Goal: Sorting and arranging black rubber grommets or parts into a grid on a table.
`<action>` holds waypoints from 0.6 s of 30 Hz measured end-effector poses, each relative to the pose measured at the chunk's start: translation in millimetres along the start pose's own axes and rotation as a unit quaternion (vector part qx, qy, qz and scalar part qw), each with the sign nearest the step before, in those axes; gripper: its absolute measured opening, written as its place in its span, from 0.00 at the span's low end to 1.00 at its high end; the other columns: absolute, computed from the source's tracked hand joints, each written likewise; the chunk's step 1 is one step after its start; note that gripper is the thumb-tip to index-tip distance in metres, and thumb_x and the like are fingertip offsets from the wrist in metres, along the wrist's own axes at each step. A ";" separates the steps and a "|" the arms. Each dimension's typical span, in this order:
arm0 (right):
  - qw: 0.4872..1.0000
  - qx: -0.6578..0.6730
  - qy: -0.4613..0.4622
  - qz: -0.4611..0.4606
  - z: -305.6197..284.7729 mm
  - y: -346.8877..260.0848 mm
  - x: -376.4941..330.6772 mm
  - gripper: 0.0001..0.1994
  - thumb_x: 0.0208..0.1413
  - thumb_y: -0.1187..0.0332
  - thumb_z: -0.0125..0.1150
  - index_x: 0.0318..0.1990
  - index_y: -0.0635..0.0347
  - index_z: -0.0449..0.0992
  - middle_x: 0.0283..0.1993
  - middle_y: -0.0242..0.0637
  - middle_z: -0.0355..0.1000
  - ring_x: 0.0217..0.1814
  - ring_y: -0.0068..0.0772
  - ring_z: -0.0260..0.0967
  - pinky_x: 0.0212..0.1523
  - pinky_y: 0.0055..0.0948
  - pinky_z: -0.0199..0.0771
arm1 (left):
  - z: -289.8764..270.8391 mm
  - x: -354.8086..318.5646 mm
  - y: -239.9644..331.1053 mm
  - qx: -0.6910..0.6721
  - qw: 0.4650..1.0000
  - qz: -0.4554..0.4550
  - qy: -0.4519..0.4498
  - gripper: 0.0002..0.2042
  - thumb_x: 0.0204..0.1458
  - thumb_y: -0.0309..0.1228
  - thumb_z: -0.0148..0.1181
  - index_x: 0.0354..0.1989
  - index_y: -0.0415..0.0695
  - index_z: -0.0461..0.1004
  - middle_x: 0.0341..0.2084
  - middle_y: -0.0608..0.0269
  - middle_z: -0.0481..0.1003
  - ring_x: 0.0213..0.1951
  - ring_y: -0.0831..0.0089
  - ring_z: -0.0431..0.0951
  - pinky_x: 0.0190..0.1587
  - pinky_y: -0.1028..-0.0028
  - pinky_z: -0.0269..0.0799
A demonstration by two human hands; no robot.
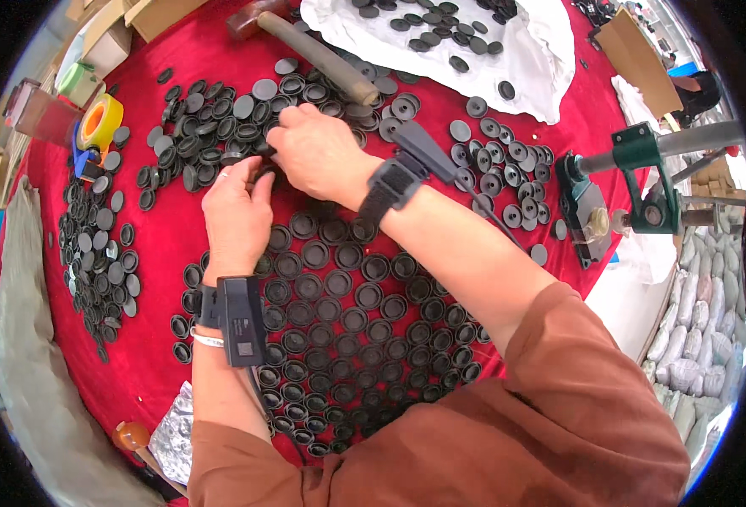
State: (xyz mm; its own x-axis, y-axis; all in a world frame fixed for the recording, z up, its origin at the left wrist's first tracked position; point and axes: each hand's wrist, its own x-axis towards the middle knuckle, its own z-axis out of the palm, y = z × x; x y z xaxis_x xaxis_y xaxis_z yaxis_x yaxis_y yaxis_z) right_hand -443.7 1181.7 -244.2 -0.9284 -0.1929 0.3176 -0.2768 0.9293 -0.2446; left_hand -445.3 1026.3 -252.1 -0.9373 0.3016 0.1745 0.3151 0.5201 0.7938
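Observation:
My left hand [237,209] and my right hand [324,159] meet over the far middle of the red-covered table. Their fingertips pinch together on a small black piece, apparently a round plastic cap [265,166], mostly covered by the fingers. Just beyond them lies a loose heap of black round caps [212,127], some with the hollow side up. Nearer to me, under and between my forearms, many more caps [330,308] are spread in a single layer, hollow side up. A band with a dark device sits on each wrist.
A mallet [318,57] lies beyond my hands. White cloth [525,63] with caps covers the far side. More caps stand at right [508,169] and left [94,253]. A green hand press [652,182] is at right, a yellow tape roll [102,122] at far left.

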 end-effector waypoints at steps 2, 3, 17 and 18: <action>1.000 0.009 0.002 -0.015 5.3 1.0 -0.9 0.07 0.47 0.69 0.61 0.34 0.60 0.76 0.37 0.40 0.70 0.45 0.44 0.69 0.42 0.39 0.74 | -6.3 2.1 -4.8 0.079 0.996 0.027 -0.011 0.11 0.53 0.27 0.60 0.44 0.38 0.76 0.37 0.53 0.77 0.35 0.62 0.79 0.40 0.70 0.74; 1.000 0.014 0.002 -0.027 4.7 -0.5 -0.1 0.06 0.46 0.71 0.60 0.32 0.60 0.75 0.37 0.40 0.70 0.44 0.44 0.69 0.41 0.39 0.74 | -8.0 3.1 -8.7 0.155 0.986 0.054 -0.023 0.12 0.53 0.27 0.60 0.44 0.38 0.76 0.38 0.53 0.77 0.36 0.61 0.79 0.41 0.69 0.74; 1.000 -0.005 0.008 -0.016 -21.9 3.3 -61.4 0.12 0.47 0.70 0.56 0.40 0.56 0.78 0.39 0.37 0.67 0.45 0.39 0.64 0.43 0.37 0.68 | -5.0 -24.7 -11.5 0.244 0.960 0.138 -0.020 0.15 0.51 0.29 0.59 0.48 0.43 0.76 0.48 0.60 0.74 0.51 0.61 0.71 0.55 0.62 0.64; 1.000 0.013 0.000 -0.008 -20.0 0.6 -59.4 0.14 0.47 0.72 0.56 0.43 0.56 0.78 0.39 0.38 0.68 0.44 0.40 0.65 0.43 0.37 0.68 | -3.2 -24.8 -9.8 0.242 0.960 0.142 -0.022 0.15 0.51 0.29 0.59 0.48 0.43 0.76 0.48 0.60 0.74 0.51 0.61 0.71 0.55 0.62 0.64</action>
State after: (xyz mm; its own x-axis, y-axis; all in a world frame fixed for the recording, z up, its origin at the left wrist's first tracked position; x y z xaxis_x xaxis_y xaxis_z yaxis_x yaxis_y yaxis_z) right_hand -383.8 1200.0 -245.0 -0.9239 -0.2079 0.3212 -0.2980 0.9175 -0.2634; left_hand -425.6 1011.2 -262.4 -0.8002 0.5135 0.3100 0.5983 0.7197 0.3522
